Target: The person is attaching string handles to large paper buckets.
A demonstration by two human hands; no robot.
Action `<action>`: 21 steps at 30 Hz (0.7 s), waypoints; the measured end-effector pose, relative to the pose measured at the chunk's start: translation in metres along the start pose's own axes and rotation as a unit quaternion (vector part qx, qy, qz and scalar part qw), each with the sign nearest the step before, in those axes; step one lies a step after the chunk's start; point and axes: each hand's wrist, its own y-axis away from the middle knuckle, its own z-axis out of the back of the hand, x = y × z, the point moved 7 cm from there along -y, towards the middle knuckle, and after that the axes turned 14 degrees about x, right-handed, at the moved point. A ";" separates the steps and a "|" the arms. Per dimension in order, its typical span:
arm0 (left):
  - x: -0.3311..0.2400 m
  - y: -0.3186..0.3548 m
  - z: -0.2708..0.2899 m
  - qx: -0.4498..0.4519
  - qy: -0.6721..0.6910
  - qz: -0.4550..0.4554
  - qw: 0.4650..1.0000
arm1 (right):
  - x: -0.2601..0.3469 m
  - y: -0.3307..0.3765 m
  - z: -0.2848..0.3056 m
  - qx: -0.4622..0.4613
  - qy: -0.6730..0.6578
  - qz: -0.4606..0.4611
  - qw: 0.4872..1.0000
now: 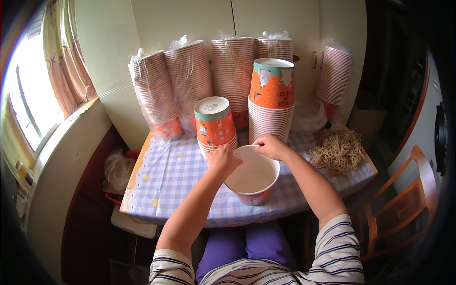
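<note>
A white-lined paper bucket (pixel 251 172) stands upright at the near side of the table, its mouth facing up and its inside bare. My right hand (pixel 271 146) pinches its far right rim. On the left rim, my left hand (pixel 223 160) is closed with the thumb over the edge; its fingertips are partly hidden against the short stack. That short stack of upturned orange and green buckets (pixel 213 124) stands just behind my left hand. Behind my right hand rises a taller upturned stack (pixel 270 104), with many pale striped rims below its orange top bucket.
Several plastic-wrapped bucket stacks (pixel 154 97) line the back against pale cabinet doors (pixel 185 19). Shredded tan paper (pixel 337 152) lies at the table's right end. A blue checked cloth (pixel 164 185) covers the table. A wooden chair (pixel 401 204) stands right; a window (pixel 31 90) is left.
</note>
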 end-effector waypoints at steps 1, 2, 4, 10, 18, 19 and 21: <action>0.000 0.005 0.003 -0.006 0.022 0.014 1.000 | 0.000 0.000 0.000 0.007 0.000 0.000 1.000; 0.001 0.007 0.003 -0.013 0.044 0.028 0.999 | -0.001 0.001 -0.001 0.014 -0.001 0.000 1.000; 0.001 0.014 0.005 -0.068 0.049 0.012 0.996 | -0.004 0.001 -0.002 0.004 -0.041 0.025 0.999; 0.028 0.010 0.010 -0.116 0.254 -0.096 0.955 | -0.047 0.027 0.035 -0.067 -0.188 0.007 0.980; 0.070 0.018 -0.016 -0.177 0.479 -0.168 0.843 | -0.144 0.107 0.104 -0.223 0.061 -0.143 0.962; 0.075 0.020 -0.024 -0.178 0.491 -0.157 0.838 | -0.148 0.112 0.105 -0.224 0.065 -0.145 0.961; 0.089 0.018 -0.048 -0.183 0.484 -0.121 0.847 | -0.163 0.118 0.108 -0.215 0.147 -0.238 0.936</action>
